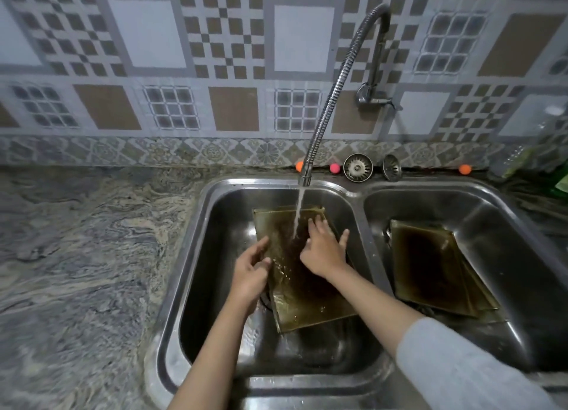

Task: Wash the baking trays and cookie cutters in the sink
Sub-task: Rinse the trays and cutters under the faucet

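Observation:
A dark, brownish baking tray (307, 299) leans tilted in the left sink basin (215, 225), under running water from the tap (305, 176). My left hand (250, 271) grips the tray's left edge. My right hand (322, 250) lies flat on the tray's surface with the fingers spread, right beside the water stream. Two more dark trays (430, 265) lie stacked and tilted in the right basin (504, 225). No cookie cutters are visible.
A marbled stone counter (76, 256) stretches to the left. Two metal sink strainers (358, 167) and small orange and pink balls (464, 169) sit behind the sink by the tiled wall. Something green (562, 182) is at the far right edge.

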Demonstrator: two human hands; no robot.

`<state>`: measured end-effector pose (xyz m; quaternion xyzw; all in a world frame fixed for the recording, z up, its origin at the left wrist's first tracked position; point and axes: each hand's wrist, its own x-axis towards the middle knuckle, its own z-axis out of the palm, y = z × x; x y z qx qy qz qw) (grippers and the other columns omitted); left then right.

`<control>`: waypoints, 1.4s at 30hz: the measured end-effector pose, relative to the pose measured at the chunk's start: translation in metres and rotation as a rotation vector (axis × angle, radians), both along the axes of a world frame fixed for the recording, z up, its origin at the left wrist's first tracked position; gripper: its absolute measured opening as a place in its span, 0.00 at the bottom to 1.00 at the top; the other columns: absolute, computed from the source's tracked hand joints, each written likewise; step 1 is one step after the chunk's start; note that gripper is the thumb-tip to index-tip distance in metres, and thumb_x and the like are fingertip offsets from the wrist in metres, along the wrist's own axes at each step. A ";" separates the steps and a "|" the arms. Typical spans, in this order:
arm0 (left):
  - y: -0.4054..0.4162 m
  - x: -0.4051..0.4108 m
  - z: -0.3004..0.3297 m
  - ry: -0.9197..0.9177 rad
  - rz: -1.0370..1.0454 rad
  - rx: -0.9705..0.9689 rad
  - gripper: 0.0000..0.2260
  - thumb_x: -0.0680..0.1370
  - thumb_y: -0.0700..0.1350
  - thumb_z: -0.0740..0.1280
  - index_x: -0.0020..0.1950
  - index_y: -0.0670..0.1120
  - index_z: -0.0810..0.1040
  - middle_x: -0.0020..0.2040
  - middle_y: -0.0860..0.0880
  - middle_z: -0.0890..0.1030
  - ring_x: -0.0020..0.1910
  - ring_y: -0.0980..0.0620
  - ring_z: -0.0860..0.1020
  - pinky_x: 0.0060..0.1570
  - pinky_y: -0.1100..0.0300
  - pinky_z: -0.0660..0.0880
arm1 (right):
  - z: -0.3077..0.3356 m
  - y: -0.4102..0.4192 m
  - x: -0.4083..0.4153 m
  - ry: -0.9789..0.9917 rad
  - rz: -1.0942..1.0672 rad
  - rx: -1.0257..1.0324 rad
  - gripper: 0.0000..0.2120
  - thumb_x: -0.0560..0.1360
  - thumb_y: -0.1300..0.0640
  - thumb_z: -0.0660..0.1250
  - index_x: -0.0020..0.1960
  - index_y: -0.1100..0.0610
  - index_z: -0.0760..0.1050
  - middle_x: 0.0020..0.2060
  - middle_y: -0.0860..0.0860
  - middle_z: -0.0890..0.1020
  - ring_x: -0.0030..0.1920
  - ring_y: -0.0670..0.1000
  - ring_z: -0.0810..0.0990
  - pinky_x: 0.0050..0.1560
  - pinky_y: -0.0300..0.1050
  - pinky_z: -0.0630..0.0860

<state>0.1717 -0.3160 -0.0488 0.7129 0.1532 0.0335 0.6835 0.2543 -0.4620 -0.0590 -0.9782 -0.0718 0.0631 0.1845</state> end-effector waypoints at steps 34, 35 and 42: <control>-0.007 0.035 -0.006 0.008 0.020 -0.293 0.20 0.80 0.31 0.58 0.63 0.52 0.77 0.66 0.50 0.76 0.65 0.54 0.74 0.69 0.53 0.67 | 0.017 0.000 0.011 -0.153 0.456 -0.176 0.24 0.81 0.43 0.47 0.76 0.40 0.49 0.76 0.44 0.40 0.76 0.51 0.37 0.67 0.66 0.30; -0.004 0.035 -0.007 0.021 0.039 -0.300 0.20 0.80 0.31 0.58 0.63 0.52 0.77 0.65 0.50 0.76 0.64 0.55 0.74 0.69 0.53 0.68 | 0.013 -0.003 0.003 -0.156 0.509 -0.165 0.23 0.81 0.43 0.48 0.76 0.39 0.51 0.76 0.44 0.40 0.75 0.51 0.37 0.67 0.65 0.29; -0.003 0.038 -0.010 0.026 0.041 -0.299 0.19 0.80 0.32 0.59 0.64 0.51 0.77 0.64 0.50 0.78 0.59 0.58 0.77 0.63 0.58 0.73 | 0.005 -0.009 -0.005 -0.231 0.445 -0.164 0.19 0.80 0.40 0.49 0.70 0.32 0.60 0.77 0.44 0.45 0.77 0.53 0.45 0.66 0.68 0.31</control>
